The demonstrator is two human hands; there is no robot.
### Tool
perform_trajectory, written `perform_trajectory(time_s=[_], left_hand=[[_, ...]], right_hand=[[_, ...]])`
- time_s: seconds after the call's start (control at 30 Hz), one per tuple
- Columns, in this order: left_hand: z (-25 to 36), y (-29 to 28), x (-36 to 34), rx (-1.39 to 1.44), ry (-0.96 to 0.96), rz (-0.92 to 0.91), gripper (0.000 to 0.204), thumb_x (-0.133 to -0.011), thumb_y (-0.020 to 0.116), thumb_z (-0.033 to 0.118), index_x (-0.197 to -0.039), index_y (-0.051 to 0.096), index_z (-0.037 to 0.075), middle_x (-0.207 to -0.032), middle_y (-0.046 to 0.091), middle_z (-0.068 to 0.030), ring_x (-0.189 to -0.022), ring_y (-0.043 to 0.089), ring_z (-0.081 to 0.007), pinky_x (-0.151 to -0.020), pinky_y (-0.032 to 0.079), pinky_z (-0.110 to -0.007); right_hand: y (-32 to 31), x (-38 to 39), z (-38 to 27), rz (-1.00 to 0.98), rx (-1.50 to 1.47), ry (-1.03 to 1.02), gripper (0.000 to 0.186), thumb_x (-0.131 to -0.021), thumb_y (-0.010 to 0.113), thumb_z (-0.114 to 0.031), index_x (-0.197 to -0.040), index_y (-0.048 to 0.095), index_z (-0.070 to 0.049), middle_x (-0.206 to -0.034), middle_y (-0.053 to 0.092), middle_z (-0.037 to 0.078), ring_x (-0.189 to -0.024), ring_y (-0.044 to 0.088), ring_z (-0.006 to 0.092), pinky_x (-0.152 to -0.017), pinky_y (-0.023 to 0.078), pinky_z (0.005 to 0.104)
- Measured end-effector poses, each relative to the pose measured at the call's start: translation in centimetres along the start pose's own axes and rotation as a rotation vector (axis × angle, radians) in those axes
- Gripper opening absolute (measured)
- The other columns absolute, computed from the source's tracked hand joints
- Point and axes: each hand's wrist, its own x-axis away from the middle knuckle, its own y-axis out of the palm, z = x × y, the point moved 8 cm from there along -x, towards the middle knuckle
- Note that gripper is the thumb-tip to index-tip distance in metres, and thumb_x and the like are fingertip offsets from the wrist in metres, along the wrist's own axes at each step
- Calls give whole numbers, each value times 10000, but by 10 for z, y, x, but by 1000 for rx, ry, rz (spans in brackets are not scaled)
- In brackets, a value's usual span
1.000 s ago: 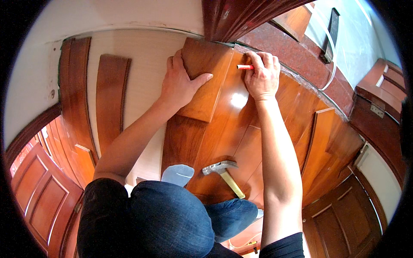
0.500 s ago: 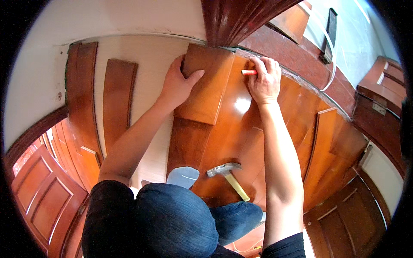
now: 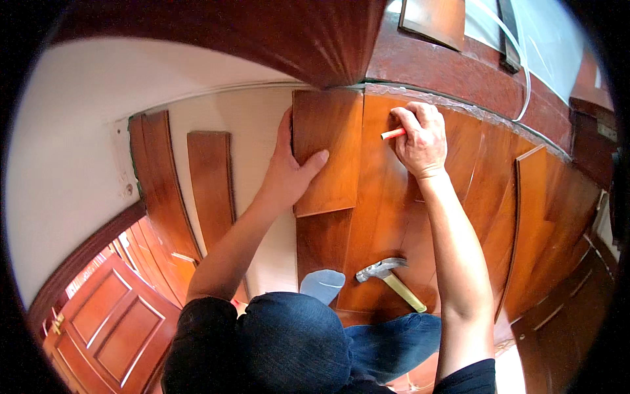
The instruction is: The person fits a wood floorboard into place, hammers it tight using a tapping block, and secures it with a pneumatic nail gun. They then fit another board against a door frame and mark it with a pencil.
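Observation:
A short reddish-brown floorboard piece (image 3: pixel 333 144) lies on top of the laid boards, its far end by the wall and post. My left hand (image 3: pixel 289 172) grips its left edge, thumb on the upper face and fingers down the side. To the right, my right hand (image 3: pixel 423 141) is closed on a red pencil (image 3: pixel 392 134) just above the laid wooden floor (image 3: pixel 380 197); the rest of the pencil is hidden in the fingers. Nearer my knee, a claw hammer (image 3: pixel 384 269) with a yellowish handle lies on the boards.
Loose boards (image 3: pixel 211 177) lie at left on a pale underlay (image 3: pixel 266 118). Another board (image 3: pixel 528 190) rests on the floor at right. A dark wooden post (image 3: pixel 341 52) and a threshold (image 3: pixel 446 72) with a white cable (image 3: pixel 525 72) bound the far side. A panelled door (image 3: pixel 118 315) stands at left.
My view has shifted, so the scene sits lower and further right. My left hand still holds the board piece and my right hand still holds the pencil.

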Motion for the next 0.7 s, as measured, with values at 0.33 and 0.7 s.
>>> perform_trajectory(time_s=[0.33, 0.7], left_hand=[[48, 9, 18, -165, 42, -134, 977, -958, 606, 36, -1671, -63, 70, -1534, 466, -318, -1407, 530, -409, -1189, 401, -456], [7, 0, 7, 15, -74, -22, 929, -971, 691, 66, -1685, 97, 56, -1571, 469, -212, -1448, 477, -300, -1198, 399, -407]], right_hand=[[-7, -3, 0, 17, -47, 32, 300, -732, 776, -81, -1026, 729, -117, -1050, 645, 64, -991, 621, 297, -873, 498, 416], [-5, -3, 3, 0, -53, 50, 283, -735, 758, -67, -1008, 722, -131, -1042, 637, 52, -999, 613, 285, -862, 488, 414]])
